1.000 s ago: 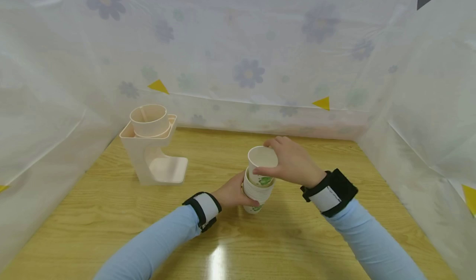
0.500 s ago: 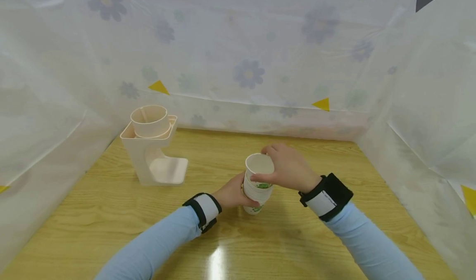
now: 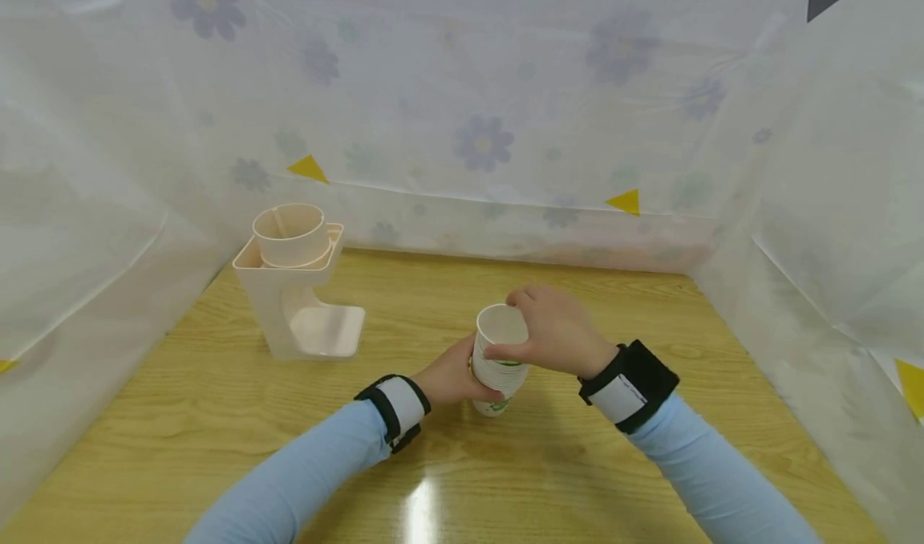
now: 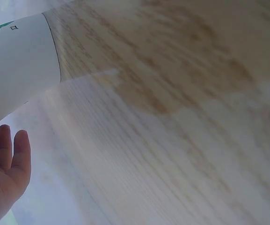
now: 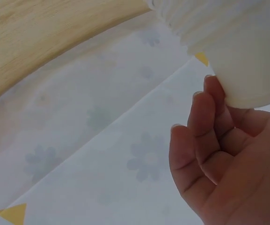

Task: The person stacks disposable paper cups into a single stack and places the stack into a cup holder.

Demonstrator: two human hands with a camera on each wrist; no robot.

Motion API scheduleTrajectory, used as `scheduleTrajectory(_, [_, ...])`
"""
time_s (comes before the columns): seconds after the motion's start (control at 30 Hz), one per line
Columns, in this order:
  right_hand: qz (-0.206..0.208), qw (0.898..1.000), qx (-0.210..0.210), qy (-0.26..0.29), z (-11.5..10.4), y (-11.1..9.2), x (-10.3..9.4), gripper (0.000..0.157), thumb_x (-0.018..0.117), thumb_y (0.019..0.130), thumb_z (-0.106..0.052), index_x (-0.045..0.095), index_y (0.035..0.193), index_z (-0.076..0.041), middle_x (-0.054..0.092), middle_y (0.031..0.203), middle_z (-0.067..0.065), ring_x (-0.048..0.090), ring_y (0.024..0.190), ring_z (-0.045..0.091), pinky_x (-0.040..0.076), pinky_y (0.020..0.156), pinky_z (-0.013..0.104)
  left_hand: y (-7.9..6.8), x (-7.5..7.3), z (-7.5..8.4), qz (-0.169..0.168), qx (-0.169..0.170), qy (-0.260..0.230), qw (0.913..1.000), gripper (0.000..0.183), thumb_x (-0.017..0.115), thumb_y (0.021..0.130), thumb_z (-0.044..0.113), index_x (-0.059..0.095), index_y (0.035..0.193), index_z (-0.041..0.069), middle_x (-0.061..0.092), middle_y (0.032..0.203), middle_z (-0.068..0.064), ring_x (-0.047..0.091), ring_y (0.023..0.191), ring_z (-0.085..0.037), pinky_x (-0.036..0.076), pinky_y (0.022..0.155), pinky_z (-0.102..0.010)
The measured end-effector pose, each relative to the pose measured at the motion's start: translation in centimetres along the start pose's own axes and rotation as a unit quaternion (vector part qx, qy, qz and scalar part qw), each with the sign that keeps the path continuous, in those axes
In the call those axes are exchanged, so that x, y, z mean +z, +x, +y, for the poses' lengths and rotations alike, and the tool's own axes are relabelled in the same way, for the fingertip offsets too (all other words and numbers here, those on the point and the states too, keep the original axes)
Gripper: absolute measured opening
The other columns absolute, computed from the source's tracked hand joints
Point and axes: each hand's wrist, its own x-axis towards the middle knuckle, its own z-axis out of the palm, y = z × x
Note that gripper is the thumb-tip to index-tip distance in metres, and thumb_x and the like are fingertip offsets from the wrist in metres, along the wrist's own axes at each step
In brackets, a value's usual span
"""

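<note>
A stack of white paper cups with green leaf print stands on the wooden table, mouths up, in the head view. My left hand grips it low from the left, thumb across the near side. Round the upper wall of the top cup my right hand holds on, thumb in front and fingers at the far rim. That cup sits nested in the others, their rims stacked in close rings below it. In the left wrist view the lowest cup shows beside curled fingertips.
At the left of the table stands a cream plastic holder with a round cup-like piece in its top and a flat foot at its base. Flower-patterned sheeting hangs behind and on both sides.
My right hand has moved down with the top cup, which has sunk from standing high above the stack to deep inside it. My left hand has stayed in place.
</note>
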Motion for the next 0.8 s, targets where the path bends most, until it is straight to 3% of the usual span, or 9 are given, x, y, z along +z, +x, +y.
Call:
scheduleTrajectory(0.33, [-0.029,1.000,0.009,-0.007,-0.1,-0.2,0.5,0.073,0.067,0.064,-0.066,0.065,0.106,-0.006,0.066,0.095,0.008,0.058,0.080,0.021,0.051,0.064,0.036,-0.1,0.0,0.1,0.005,-0.002,0.005,1.0000,0.081,0.076,0.071,0.002,0.035,0.141,0.006,0.052,0.134,-0.018,0.052,0.118,-0.031,0.041,0.102,-0.051])
scheduleTrajectory(0.8, [-0.038,0.999,0.010,-0.023,-0.2,-0.2,1.1,0.072,0.067,0.062,-0.067,0.063,0.099,-0.005,0.062,0.088,0.006,0.054,0.076,0.018,0.049,0.058,0.033,-0.1,0.2,0.1,0.001,0.000,0.004,1.0000,0.078,0.076,0.072,0.003,0.036,0.140,0.006,0.053,0.132,-0.017,0.052,0.118,-0.029,0.042,0.101,-0.050])
